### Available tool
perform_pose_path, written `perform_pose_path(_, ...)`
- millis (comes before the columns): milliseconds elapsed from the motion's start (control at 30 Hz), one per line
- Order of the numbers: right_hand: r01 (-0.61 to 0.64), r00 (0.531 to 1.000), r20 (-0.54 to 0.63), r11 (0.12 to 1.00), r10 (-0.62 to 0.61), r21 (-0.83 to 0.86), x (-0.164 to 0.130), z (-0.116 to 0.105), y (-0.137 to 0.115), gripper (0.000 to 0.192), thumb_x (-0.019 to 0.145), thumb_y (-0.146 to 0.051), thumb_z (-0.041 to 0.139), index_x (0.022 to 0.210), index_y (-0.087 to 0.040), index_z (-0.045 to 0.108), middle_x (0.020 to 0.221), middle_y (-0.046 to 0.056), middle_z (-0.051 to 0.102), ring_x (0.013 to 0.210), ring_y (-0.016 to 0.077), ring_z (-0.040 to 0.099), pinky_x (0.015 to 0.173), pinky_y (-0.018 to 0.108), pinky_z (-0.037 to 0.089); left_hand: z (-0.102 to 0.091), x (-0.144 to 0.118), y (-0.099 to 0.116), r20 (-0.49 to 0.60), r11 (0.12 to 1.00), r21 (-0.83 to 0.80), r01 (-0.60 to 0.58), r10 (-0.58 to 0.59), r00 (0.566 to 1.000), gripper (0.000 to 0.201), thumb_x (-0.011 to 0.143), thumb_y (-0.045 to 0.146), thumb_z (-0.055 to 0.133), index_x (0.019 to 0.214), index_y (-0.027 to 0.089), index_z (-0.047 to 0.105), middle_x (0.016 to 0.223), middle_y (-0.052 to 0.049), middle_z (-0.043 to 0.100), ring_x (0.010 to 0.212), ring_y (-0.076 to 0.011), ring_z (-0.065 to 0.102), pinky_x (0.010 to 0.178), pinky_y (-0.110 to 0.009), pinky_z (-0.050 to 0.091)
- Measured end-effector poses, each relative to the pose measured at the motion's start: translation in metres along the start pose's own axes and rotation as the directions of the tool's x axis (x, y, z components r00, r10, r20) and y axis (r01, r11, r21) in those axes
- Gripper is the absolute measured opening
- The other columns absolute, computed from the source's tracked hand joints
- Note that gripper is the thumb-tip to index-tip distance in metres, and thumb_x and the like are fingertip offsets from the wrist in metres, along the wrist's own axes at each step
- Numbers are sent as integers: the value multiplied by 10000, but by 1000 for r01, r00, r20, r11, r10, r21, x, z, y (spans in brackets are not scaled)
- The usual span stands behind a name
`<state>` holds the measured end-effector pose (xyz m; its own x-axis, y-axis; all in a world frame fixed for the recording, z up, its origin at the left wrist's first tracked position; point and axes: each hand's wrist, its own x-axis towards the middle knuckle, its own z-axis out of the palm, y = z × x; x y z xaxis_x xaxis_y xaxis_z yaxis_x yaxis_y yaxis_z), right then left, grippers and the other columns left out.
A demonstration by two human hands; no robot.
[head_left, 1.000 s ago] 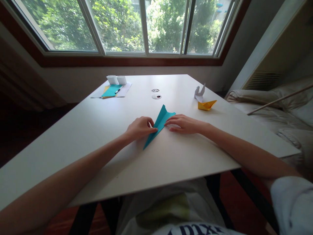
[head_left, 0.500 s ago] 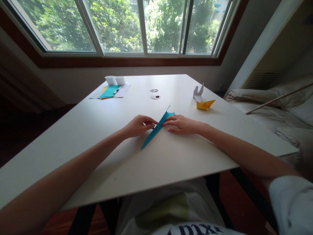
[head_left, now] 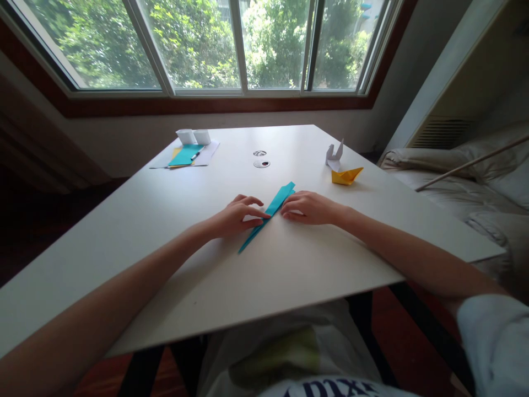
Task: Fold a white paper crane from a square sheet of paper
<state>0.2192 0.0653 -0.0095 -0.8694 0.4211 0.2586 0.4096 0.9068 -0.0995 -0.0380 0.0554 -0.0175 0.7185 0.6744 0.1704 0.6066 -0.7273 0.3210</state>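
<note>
A narrow folded strip of blue paper [head_left: 279, 202] lies slantwise on the white table, its thin point towards me and its wider end away. My left hand [head_left: 237, 215] is at its left side, with thumb and one finger closed on the paper's lower half and the other fingers raised apart. At the right edge, near the wide end, my right hand [head_left: 309, 208] has its fingers curled against the paper. Those fingertips are partly hidden.
A yellow paper boat [head_left: 346, 176] and a white folded paper bird [head_left: 334, 157] stand at the right. Coloured sheets [head_left: 185, 155], a pen [head_left: 195, 156] and two white containers [head_left: 201, 137] sit at the back left. Two round discs [head_left: 262, 164] lie mid-table.
The blue paper has gone from standing up on edge to lying flatter and narrower. My left finger has come onto it, and my right fingers have drawn back to its right edge.
</note>
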Motion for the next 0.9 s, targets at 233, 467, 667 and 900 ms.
perform_pose_path(233, 29, 999, -20, 998, -30, -51, 1, 3, -4, 291, 894, -272, 424, 1109, -200, 605, 1125, 85, 630, 1029, 203, 569, 885, 360, 416, 3, 1, -3, -2, 996, 31, -81, 81, 997, 291, 862, 373, 491, 1109, 323, 636, 1200, -26, 573, 1084, -220, 439, 970, -358, 314)
perform_pose_path(467, -23, 999, 26, 999, 22, 29, 3, 7, -2, 299, 888, -261, 437, 1124, -188, 605, 1130, 72, 640, 1013, 188, 592, 899, 331, 423, -3, 0, -8, 100, 996, 39, -85, 81, 992, 338, 858, 407, 500, 1176, 336, 589, 1251, -29, 536, 1136, -243, 395, 994, -382, 295)
perform_pose_path(667, -48, 998, 31, 996, 46, 72, 4, 5, -4, 299, 893, -273, 431, 1120, -194, 609, 1128, 62, 641, 998, 181, 599, 888, 314, 435, -15, -4, -15, 304, 998, 56, -15, -3, 953, 472, 831, 499, 508, 1292, 421, 437, 1418, -28, 328, 1287, -313, 233, 1044, -468, 219)
perform_pose_path(900, -49, 998, 46, 995, 45, 89, 5, 5, -5, 305, 893, -269, 425, 1128, -193, 604, 1127, 65, 639, 996, 183, 598, 882, 319, 438, -23, -8, -14, 419, 999, 51, 1, -23, 908, 718, 716, 616, 580, 1357, 428, 315, 1502, -49, 161, 1342, -377, 114, 1038, -537, 196)
